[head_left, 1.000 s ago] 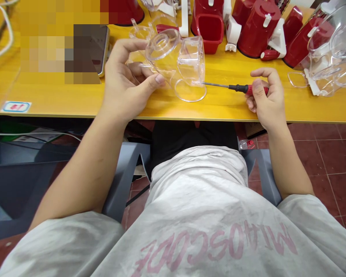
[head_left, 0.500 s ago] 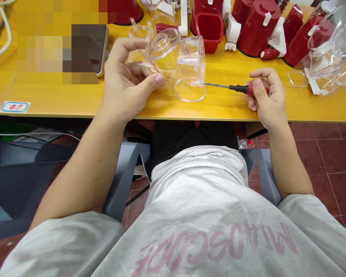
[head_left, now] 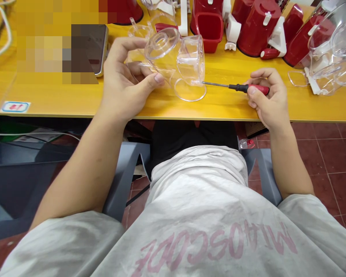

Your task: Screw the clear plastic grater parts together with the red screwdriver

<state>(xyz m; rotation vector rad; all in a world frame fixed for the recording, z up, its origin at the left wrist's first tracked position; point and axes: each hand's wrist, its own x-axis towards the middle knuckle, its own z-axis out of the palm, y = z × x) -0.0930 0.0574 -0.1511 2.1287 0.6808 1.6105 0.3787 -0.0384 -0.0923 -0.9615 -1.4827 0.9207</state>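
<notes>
My left hand [head_left: 129,77] grips a clear plastic housing [head_left: 167,57] with several round openings, thumb at its near side and fingers around its left end. The housing is held tilted just above the table's front part. In my right hand [head_left: 266,92] is a screwdriver [head_left: 238,88] with a red and black handle, pinched between thumb and fingers. Its thin metal shaft points left, and the tip meets the lower edge of the housing's right-hand opening. Whether a screw sits at the tip is too small to tell.
Red machine bodies [head_left: 258,29] with white parts line the back of the yellow table [head_left: 230,107]. More clear plastic parts [head_left: 334,57] lie at the right, near a thin clear ring [head_left: 298,78]. A phone-like device [head_left: 98,50] lies at left, beside a label [head_left: 15,107].
My right thumb has shifted down and back along the screwdriver's handle, and the fingers have rolled a little. The housing and the screwdriver tip stay in nearly the same place.
</notes>
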